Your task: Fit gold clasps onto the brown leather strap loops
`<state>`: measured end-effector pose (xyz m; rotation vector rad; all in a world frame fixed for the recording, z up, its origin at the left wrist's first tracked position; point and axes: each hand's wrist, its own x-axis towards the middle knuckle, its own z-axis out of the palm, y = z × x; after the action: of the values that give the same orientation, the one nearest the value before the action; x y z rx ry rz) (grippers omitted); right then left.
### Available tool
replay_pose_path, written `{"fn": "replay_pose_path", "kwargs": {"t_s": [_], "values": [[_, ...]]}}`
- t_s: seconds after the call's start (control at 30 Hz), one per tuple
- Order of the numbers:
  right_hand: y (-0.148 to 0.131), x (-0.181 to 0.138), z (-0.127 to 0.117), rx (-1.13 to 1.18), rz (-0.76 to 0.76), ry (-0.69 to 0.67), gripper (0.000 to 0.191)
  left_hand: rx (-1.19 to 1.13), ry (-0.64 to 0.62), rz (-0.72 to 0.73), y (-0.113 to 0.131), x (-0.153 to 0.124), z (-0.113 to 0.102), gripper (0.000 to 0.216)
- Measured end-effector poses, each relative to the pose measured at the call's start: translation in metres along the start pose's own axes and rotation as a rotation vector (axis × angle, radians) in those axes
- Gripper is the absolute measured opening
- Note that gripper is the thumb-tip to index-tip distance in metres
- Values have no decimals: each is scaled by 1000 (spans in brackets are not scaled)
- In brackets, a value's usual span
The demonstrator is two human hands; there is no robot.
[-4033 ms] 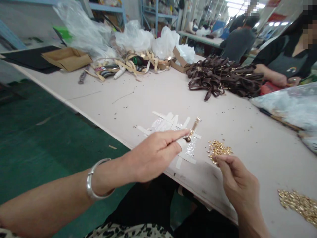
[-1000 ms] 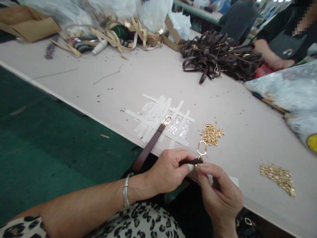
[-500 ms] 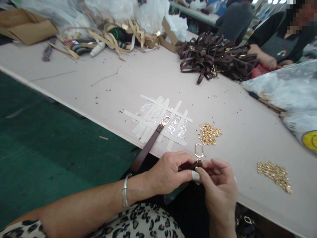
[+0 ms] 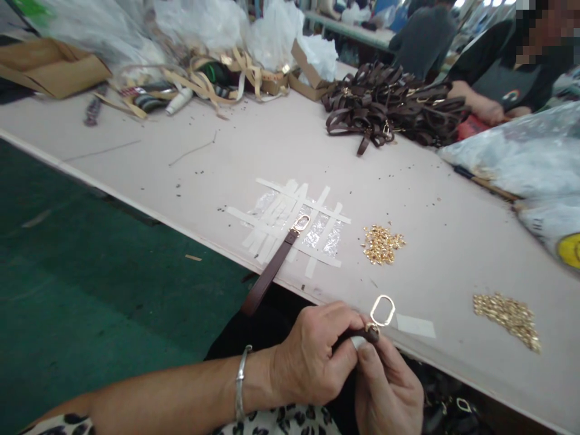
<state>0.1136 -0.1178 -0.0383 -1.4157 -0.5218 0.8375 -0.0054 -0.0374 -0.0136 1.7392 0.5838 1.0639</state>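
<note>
My left hand (image 4: 312, 356) pinches the end of a dark brown strap (image 4: 357, 333) that carries a gold oval clasp (image 4: 382, 310). My right hand (image 4: 387, 389) is closed against the same strap end, fingertips at the clasp's base. Both hands sit at the table's near edge (image 4: 435, 362). The strap's other end (image 4: 272, 269), with a second gold clasp (image 4: 301, 223), lies across white tape strips (image 4: 290, 220) and hangs off the edge.
Two piles of small gold fittings (image 4: 381, 244) (image 4: 507, 317) lie on the pink table. A heap of brown straps (image 4: 389, 106) sits at the back, beside another person's arm (image 4: 480, 106). Plastic bags (image 4: 530, 163), tan straps (image 4: 226, 72) and a cardboard box (image 4: 49, 66) stand around.
Both hands have drawn the strap end back toward me and down to the table edge. The gold clasp has tilted to the right. The other strap end lies unmoved on the tape.
</note>
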Motion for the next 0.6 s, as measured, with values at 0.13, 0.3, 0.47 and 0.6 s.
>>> {"fn": "replay_pose_path", "kwargs": {"t_s": [0.13,0.3,0.47,0.6], "values": [[-4,0,-5,69,87,-2,32,58,-54,-61,5,-4,13,16],[-30,1,-35,149,93,-38,27,323,-284,-29,25,11,-8,25],[-59,4,-143,-143,80,360,39,877,11,-176,3,43,-80,27],[-74,15,-249,-891,277,529,52,1064,20,-352,-17,53,-118,27]]}}
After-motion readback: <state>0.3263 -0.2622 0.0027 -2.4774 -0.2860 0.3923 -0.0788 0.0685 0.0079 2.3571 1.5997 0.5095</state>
